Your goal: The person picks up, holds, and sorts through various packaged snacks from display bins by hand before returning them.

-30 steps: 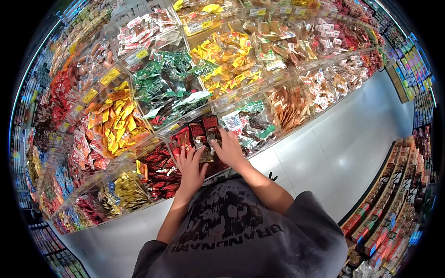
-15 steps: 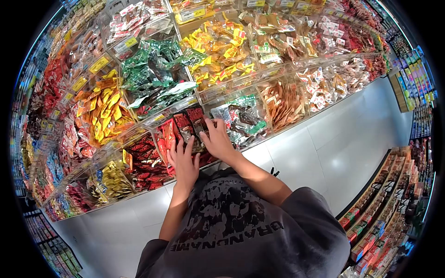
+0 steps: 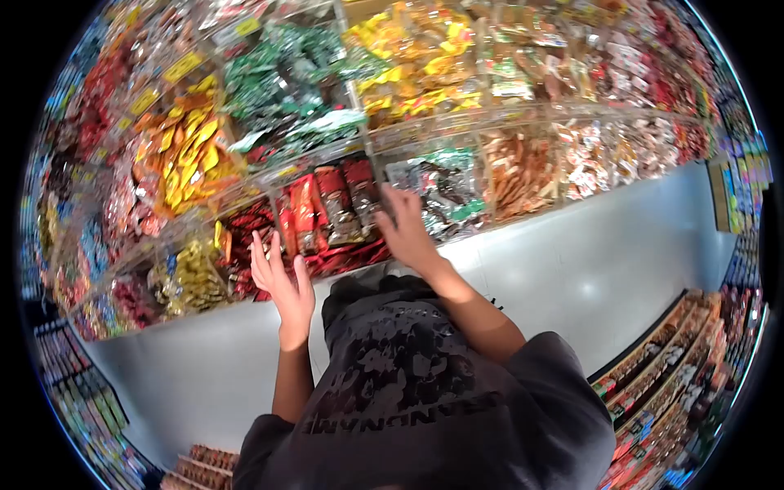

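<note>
Dark red and black packets (image 3: 336, 204) lie side by side in a clear front bin, with bright red packets (image 3: 303, 208) to their left. My left hand (image 3: 283, 282) is raised at the bin's front edge, fingers spread and holding nothing, near the dark red packets (image 3: 249, 224) of the neighbouring bin. At the right end of the row of packets is my right hand (image 3: 407, 224), slightly blurred. Its fingers are apart, beside the last dark packet and the divider, with nothing seen in them.
Green packets (image 3: 286, 90) and yellow packets (image 3: 416, 61) fill the bins behind. To the right are bins of silver-green packets (image 3: 441, 192) and brown packets (image 3: 520, 175). Pale floor (image 3: 563, 269) runs along the display. Shelves of boxes (image 3: 653, 367) stand at the lower right.
My left hand has drawn back leftward off the packets and its fingers have spread. My right hand stays by the right end of the packets. The view has shifted, and more red packets show.
</note>
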Available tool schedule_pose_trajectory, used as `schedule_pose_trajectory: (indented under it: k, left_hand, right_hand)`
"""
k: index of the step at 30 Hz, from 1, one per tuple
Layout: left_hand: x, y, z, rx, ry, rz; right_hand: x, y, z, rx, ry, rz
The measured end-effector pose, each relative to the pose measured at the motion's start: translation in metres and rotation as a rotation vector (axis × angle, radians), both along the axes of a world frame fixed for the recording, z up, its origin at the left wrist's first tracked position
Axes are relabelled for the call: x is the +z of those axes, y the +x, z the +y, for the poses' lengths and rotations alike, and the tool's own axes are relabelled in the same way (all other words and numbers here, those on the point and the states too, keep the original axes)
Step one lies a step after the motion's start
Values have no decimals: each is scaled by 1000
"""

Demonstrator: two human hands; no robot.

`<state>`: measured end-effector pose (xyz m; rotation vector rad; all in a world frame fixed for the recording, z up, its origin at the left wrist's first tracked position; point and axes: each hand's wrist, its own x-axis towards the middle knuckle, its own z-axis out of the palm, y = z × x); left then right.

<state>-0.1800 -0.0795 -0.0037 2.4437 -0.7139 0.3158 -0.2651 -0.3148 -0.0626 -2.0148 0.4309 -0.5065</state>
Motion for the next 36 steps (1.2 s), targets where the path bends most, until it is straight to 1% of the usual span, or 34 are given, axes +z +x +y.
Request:
schedule_pose_trajectory:
  k: [1, 2, 3, 4, 6, 7, 8, 9, 11, 13, 16, 17, 18, 19, 20, 21, 22, 23, 24, 25, 26, 27, 29, 30, 31, 33, 34, 36]
  left_hand:
    - [-1, 5, 11, 59, -34, 15]
    - [-5, 9, 23, 119, -52, 40]
    - [-14, 14, 36, 180, -32, 52]
    - [-30, 17, 50, 219, 20, 56]
    - [-54, 20, 73, 275, 162, 91]
    - [-63, 19, 79, 291, 247, 122]
    - [-74, 18, 87, 271, 307, 132]
    - [-65, 15, 84, 269, 394, 147]
    - [-58, 15, 84, 224, 394, 111]
    - [-56, 16, 87, 192, 306, 203]
    - [-51, 21, 90, 194, 256, 258]
    - [-47, 23, 92, 152, 194, 268]
    - [-44, 25, 94, 108, 133, 278]
    - [-43, 27, 97, 111, 131, 284]
    - [-42, 30, 102, 102, -170, 483]
    - [-42, 34, 107, 91, -472, 677]
    - [-43, 37, 112, 62, -652, 677]
    - [-42, 41, 121, 65, -724, 687]
    - [-45, 44, 133, 51, -732, 679]
    - [-50, 48, 147, 39, -740, 670]
    - [-56, 51, 157, 72, -798, 676]
    - [-53, 52, 166, 81, -801, 676]
    - [-39, 64, 186, -126, -328, 542]
    - [-32, 64, 193, -217, -329, 523]
    - [-26, 61, 196, -207, -328, 532]
    - [-23, 61, 196, -309, -132, 501]
    - [-22, 61, 196, -337, -70, 442]
    - [-39, 68, 198, -356, -58, 424]
  right_hand:
    - [0, -5, -2, -11, 39, 32]
    - [3, -11, -4, -20, 55, 9]
    - [-3, -17, -7, -41, -3, 33]
    - [2, -23, -9, -73, 6, 29]
    - [-10, -36, -10, -98, -20, -40]
    - [9, -39, -5, -135, 158, 38]
    - [10, -43, -3, -139, 144, 48]
    - [10, -47, -2, -150, 129, 61]
    - [8, -46, 0, -159, 113, 34]
    - [13, -43, 6, -177, 93, 11]
    - [34, -26, 16, -232, -171, -114]
    - [40, -20, 21, -223, -175, -111]
    - [44, -13, 26, -183, -200, -171]
    - [51, -6, 33, -144, -223, -229]
    - [62, 2, 42, -113, -279, -263]
    - [68, 11, 53, -112, -277, -255]
    - [73, 18, 64, -28, -226, -277]
    - [74, 26, 76, 58, -175, -300]
    - [70, 34, 89, 102, -124, -309]
    - [70, 40, 102, 225, -6, -252]
    - [69, 47, 115, 341, 30, -175]
    - [68, 54, 129, 457, 67, -98]
    - [59, 78, 170, 597, 67, 22]
    - [51, 82, 189, 608, 50, 10]
    - [47, 84, 203, 616, 57, 19]
    - [40, 97, 222, 545, -74, 65]
    - [32, 101, 227, 539, -113, 135]
    - [28, 112, 228, 512, -194, 275]
